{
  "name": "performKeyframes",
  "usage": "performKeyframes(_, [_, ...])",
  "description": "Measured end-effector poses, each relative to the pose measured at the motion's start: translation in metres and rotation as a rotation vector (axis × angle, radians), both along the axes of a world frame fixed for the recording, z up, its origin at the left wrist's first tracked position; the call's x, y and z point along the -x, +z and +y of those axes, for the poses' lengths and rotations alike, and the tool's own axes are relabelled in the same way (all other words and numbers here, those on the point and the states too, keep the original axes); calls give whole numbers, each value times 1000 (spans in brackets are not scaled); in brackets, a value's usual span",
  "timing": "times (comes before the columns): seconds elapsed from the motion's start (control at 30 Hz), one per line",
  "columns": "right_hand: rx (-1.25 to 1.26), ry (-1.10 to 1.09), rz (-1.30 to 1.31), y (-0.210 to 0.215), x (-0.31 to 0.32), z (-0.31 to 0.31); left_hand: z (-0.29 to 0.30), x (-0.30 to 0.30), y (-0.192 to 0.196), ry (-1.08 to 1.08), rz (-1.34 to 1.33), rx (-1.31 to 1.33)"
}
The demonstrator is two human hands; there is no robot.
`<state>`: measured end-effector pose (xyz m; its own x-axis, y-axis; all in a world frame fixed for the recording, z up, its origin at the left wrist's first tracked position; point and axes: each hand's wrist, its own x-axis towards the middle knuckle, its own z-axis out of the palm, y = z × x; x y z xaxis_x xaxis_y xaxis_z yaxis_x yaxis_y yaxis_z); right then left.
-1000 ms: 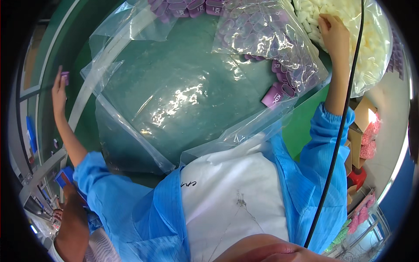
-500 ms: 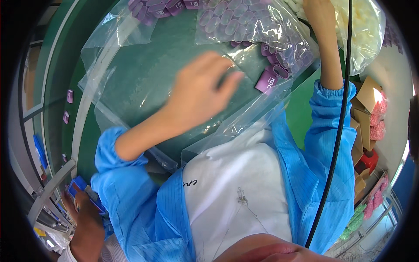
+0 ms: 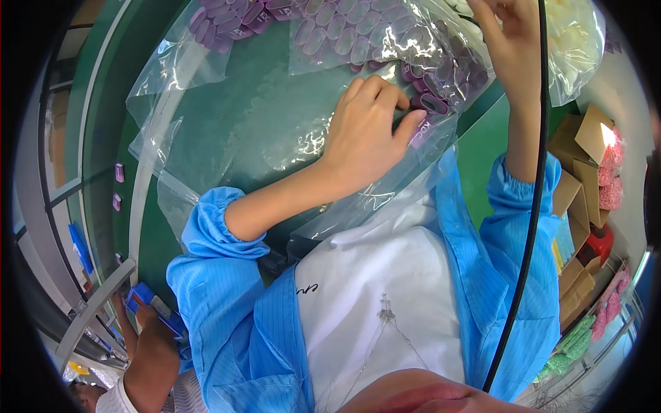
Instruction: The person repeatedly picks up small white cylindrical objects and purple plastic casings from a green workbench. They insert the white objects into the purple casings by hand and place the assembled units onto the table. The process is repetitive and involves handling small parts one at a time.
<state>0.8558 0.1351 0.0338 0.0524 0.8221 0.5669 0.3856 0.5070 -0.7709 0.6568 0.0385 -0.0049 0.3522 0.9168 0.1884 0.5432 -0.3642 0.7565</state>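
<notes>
My left hand point(image 3: 368, 127) is at the near right of a clear plastic sheet. Its thumb and forefinger close on a purple oval plastic shell point(image 3: 435, 104). Beyond it, rows of purple oval shells point(image 3: 358, 24) lie under clear film, and a second heap of purple shells point(image 3: 224, 24) sits at the far left. My right hand point(image 3: 513, 48) is raised at the top right edge, beside a clear bag of white pieces point(image 3: 575, 41). Its fingers curl in, partly cut off by the frame; what they hold, if anything, I cannot make out.
The green table point(image 3: 268, 103) is covered by clear plastic sheet point(image 3: 186, 62). Two small purple pieces point(image 3: 118, 172) lie beyond the pale rail at left. A black cable point(image 3: 530, 227) hangs down the view. Another person's arm point(image 3: 151, 354) is at lower left; cardboard boxes point(image 3: 578, 186) stand right.
My left hand has moved right and reached the purple shell, closing on it. My right hand has turned and drawn back from the bag of white pieces.
</notes>
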Motion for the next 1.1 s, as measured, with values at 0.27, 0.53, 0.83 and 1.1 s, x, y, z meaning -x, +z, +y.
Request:
performKeyframes(0.27, [145,-67,-311,2,-13,-82,-4,-8,9,-67,99,-12])
performKeyframes(0.53, [-44,-174,-627,-7,-5,-92,-17,-11,11,-154,132,-30])
performKeyframes(0.83, [-121,-199,-551,-25,-9,-89,-10,-3,1,-339,-129,-2])
performKeyframes(1.1, [-118,-171,-591,-25,-15,-84,2,24,4,-349,-77,10])
